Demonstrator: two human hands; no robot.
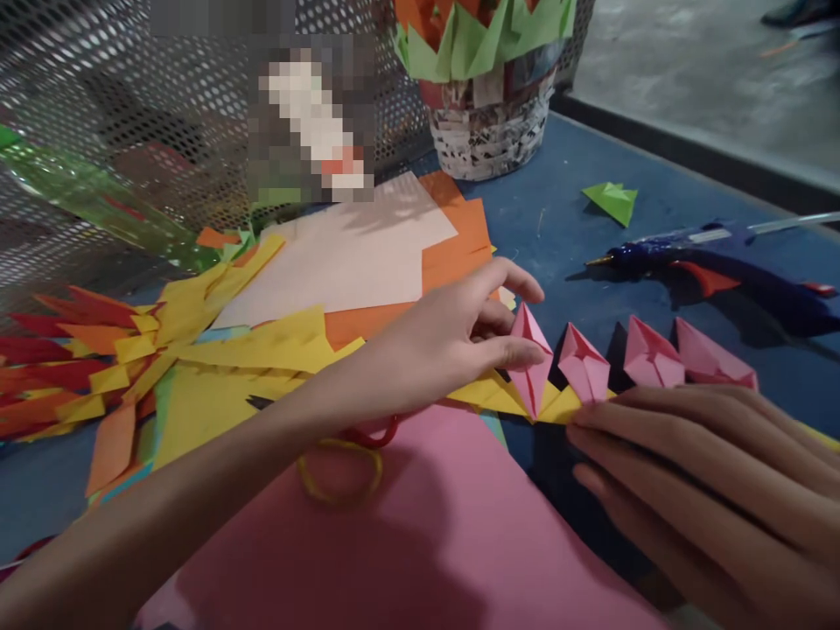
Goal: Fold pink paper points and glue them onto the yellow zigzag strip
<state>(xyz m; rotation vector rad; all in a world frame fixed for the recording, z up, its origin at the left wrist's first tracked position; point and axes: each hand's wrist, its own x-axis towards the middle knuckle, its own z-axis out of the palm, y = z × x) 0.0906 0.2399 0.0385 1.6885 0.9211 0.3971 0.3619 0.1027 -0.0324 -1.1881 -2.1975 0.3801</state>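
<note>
Several folded pink paper pieces stand in a row along a yellow paper strip (489, 392) on the blue table. At the left end of the row, my left hand (459, 337) has its thumb and fingers around the leftmost pink piece (533, 363). My right hand (715, 464) lies over the strip with its fingers stretched out, fingertips at the base of the second pink piece (584, 360). Two more pink pieces, one (651, 354) beside the other (715, 354), rise behind my right fingers. The right part of the strip is mostly hidden under that hand.
A large pink sheet (394, 560) lies nearest me, with scissors (341, 477) partly under my left forearm. White (341, 254), orange (459, 249) and yellow papers (216, 411) lie behind. A glue gun (709, 262), green folded piece (613, 201) and woven pot (492, 122) stand farther back.
</note>
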